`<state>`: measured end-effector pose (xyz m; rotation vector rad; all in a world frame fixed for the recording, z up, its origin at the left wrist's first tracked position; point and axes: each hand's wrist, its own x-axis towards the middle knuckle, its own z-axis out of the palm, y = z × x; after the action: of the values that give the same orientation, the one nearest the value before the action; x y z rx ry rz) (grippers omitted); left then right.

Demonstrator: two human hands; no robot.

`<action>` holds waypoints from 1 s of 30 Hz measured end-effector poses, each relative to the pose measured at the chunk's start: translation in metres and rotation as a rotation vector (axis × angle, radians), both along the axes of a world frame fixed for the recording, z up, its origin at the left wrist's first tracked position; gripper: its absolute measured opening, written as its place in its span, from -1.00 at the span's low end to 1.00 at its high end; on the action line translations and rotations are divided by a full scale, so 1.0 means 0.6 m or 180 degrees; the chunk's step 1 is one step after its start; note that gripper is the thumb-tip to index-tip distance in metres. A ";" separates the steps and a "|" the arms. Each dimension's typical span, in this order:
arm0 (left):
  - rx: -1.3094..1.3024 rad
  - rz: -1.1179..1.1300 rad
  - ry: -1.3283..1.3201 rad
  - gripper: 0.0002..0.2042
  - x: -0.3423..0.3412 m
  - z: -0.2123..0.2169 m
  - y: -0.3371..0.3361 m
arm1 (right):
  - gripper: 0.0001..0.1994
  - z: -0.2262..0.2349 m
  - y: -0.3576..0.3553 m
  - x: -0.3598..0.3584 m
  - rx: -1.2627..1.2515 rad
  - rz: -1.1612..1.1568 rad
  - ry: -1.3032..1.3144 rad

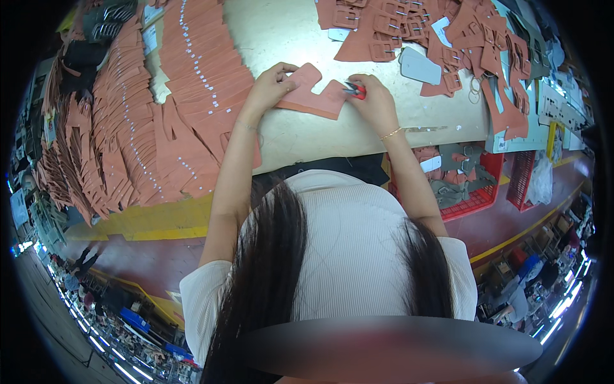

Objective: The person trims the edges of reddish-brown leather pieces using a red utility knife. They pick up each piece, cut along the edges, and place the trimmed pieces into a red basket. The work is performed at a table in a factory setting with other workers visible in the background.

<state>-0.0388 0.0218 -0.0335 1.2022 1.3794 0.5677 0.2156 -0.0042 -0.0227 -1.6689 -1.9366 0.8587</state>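
Observation:
On the pale tabletop in front of me lies a flat terracotta leather-like piece (312, 102) with a notch cut into its far edge. My left hand (275, 88) pinches its left end, thumb on top and fingers curled. At the piece's right end, my right hand (376, 102) is closed round small red-handled thread snips (355, 91). Their short dark blades point left, over the piece's right corner. Whether the right fingers also grip the piece, I cannot tell.
Overlapping rows of terracotta pieces (204, 77) cover the table's left side. Strap pieces with covered buckles (387, 25) are heaped at the far right, beside a grey-blue card (420, 66). Below the table's right edge stands a red crate (470, 206) holding grey and terracotta parts.

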 end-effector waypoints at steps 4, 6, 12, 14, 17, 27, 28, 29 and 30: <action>0.0156 0.0021 0.0013 -0.64 0.001 -0.006 -0.005 | -0.72 0.003 0.002 -0.025 -0.0124 0.0163 -0.0692; 0.0258 -0.0016 0.0279 -0.64 0.001 -0.007 -0.009 | -0.73 0.015 0.012 -0.026 -0.0848 -0.0118 0.0145; 0.1744 0.1145 0.0806 -0.68 0.014 0.018 -0.038 | -0.77 0.071 0.024 -0.016 -0.1735 -0.0460 0.2295; 0.2009 0.1618 0.0660 -0.72 0.010 0.046 -0.053 | -0.78 0.093 0.021 -0.017 -0.1740 -0.0604 0.2736; 0.0891 0.1658 -0.0571 -0.68 -0.016 0.109 -0.086 | -0.77 0.124 0.021 -0.028 -0.1580 -0.0764 0.3274; 0.0179 0.0954 -0.1909 -0.53 0.049 0.244 -0.104 | -0.75 0.231 0.014 -0.073 -0.1135 -0.0276 0.3494; 0.0193 0.0920 -0.2059 -0.54 0.050 0.256 -0.102 | -0.75 0.238 0.012 -0.075 -0.1096 -0.0206 0.3490; 0.0101 0.1001 -0.2097 -0.58 0.049 0.268 -0.101 | -0.72 0.245 0.010 -0.071 -0.1039 -0.0188 0.3376; 0.0084 0.1062 -0.2256 -0.63 0.047 0.280 -0.101 | -0.69 0.251 0.009 -0.067 -0.0993 -0.0109 0.3298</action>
<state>-0.0104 -0.0391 0.1346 0.6762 0.9530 1.1240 0.1757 0.0011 0.1281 -1.0096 -1.0771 1.6423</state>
